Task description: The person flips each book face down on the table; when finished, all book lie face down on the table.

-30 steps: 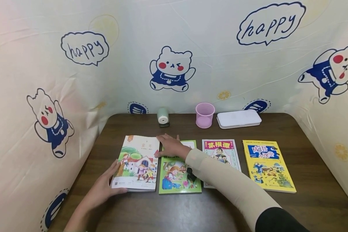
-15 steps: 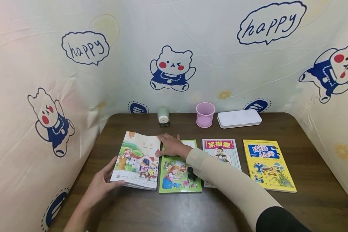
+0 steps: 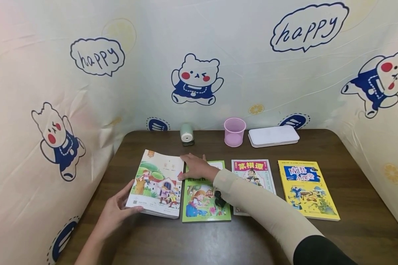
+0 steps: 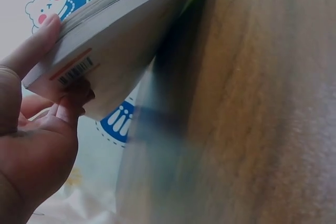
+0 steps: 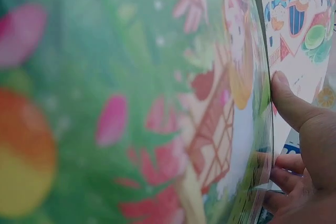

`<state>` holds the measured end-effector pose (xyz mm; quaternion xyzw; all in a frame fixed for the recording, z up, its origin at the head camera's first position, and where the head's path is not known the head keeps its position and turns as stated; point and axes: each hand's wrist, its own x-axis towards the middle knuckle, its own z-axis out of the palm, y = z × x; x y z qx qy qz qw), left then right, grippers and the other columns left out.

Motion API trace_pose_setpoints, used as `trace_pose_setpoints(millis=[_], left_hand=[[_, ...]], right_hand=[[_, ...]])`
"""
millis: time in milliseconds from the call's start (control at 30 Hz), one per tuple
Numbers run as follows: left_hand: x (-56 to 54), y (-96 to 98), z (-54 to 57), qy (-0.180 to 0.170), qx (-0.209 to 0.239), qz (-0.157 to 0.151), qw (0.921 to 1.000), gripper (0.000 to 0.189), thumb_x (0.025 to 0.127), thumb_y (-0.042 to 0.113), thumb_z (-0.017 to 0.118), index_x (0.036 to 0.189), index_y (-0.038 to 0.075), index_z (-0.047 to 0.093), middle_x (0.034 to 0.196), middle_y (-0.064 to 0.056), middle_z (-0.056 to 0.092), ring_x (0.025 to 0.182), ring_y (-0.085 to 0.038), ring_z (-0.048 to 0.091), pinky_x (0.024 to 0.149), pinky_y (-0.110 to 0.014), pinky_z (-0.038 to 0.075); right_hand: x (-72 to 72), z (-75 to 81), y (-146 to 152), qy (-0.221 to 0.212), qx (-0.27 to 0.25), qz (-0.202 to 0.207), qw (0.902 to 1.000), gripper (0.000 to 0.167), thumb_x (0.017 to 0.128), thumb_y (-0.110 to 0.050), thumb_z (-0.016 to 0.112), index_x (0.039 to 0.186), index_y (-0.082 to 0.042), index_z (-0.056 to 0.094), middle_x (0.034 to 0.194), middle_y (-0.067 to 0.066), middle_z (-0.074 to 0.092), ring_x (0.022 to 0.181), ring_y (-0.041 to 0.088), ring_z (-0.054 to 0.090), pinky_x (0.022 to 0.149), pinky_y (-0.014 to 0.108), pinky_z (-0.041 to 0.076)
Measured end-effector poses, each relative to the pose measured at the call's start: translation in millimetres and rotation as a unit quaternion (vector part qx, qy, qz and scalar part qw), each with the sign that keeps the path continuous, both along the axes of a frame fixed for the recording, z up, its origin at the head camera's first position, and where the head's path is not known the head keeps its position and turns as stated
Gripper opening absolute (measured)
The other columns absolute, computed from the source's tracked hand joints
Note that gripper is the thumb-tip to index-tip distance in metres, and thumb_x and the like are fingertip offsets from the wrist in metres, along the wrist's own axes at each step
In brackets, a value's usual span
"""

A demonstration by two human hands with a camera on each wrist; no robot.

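A thick white picture-cover book (image 3: pixel 156 184) is at the left of the row, its left side raised. My left hand (image 3: pixel 114 211) grips its lower left edge; in the left wrist view the thumb lies along the page edges and the fingers are under the back cover (image 4: pixel 115 66) with the barcode. Over the top of a green book (image 3: pixel 205 202) reaches my right hand (image 3: pixel 199 167), holding the white book's upper right edge between thumb and fingers. In the right wrist view its thumb (image 5: pixel 289 98) meets that edge; some fingers are partly hidden behind the green book.
To the right lie a pink-and-white book (image 3: pixel 250 173), partly covered by the right forearm, and a yellow book (image 3: pixel 306 189). Along the back of the brown table (image 3: pixel 185 243) stand a small green-and-white object (image 3: pixel 186 132), a pink cup (image 3: pixel 234 132) and a white case (image 3: pixel 273 136).
The white book's left side has risen and its top left corner has shifted slightly away from me, my left hand moving with it. My right hand has barely moved.
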<state>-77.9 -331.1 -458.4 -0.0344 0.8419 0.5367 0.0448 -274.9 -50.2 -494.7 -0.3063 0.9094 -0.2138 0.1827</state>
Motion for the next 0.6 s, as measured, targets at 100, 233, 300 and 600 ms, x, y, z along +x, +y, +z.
trace_pose_setpoints(millis=[100,233,300,600], left_hand=[[0.0,0.2,2.9,0.0,-0.012,0.007,0.9999,0.102,0.083,0.022,0.088,0.164,0.014,0.027,0.165,-0.023,0.032,0.117,0.006,0.057,0.09,-0.012,0.052],[0.8,0.6,7.4,0.006,-0.01,0.012,0.9999,0.099,0.084,0.022,0.088,0.164,0.017,0.03,0.166,-0.021,0.031,0.117,0.009,0.056,0.091,-0.011,0.051],[1.8,1.0,8.7,0.015,-0.008,0.015,0.9998,0.098,0.083,0.019,0.088,0.163,0.016,0.032,0.165,-0.022,0.033,0.114,0.008,0.057,0.089,-0.012,0.053],[3.4,4.1,13.1,0.053,-0.06,0.011,0.9968,0.094,0.081,0.018,0.09,0.16,0.015,0.038,0.163,-0.018,0.037,0.111,0.006,0.055,0.084,-0.011,0.051]], right_hand=[[-1.3,-1.5,-1.0,-0.003,-0.003,-0.002,1.0,0.104,0.087,-0.065,0.072,0.166,-0.018,0.023,0.171,0.004,0.026,0.159,0.026,0.015,0.121,0.071,0.006],[-2.9,-1.7,-2.4,-0.003,-0.003,0.001,1.0,0.105,0.087,-0.068,0.07,0.166,-0.018,0.024,0.171,0.003,0.026,0.159,0.028,0.014,0.121,0.073,0.006],[-3.5,-1.1,-2.9,-0.005,-0.003,0.005,1.0,0.104,0.087,-0.069,0.069,0.166,-0.018,0.023,0.171,0.002,0.025,0.16,0.028,0.012,0.12,0.074,0.005],[-7.0,-0.2,-4.6,-0.01,0.004,0.019,0.9998,0.096,0.094,-0.07,0.058,0.166,-0.02,0.02,0.172,-0.001,0.023,0.16,0.03,0.008,0.118,0.076,0.004]])
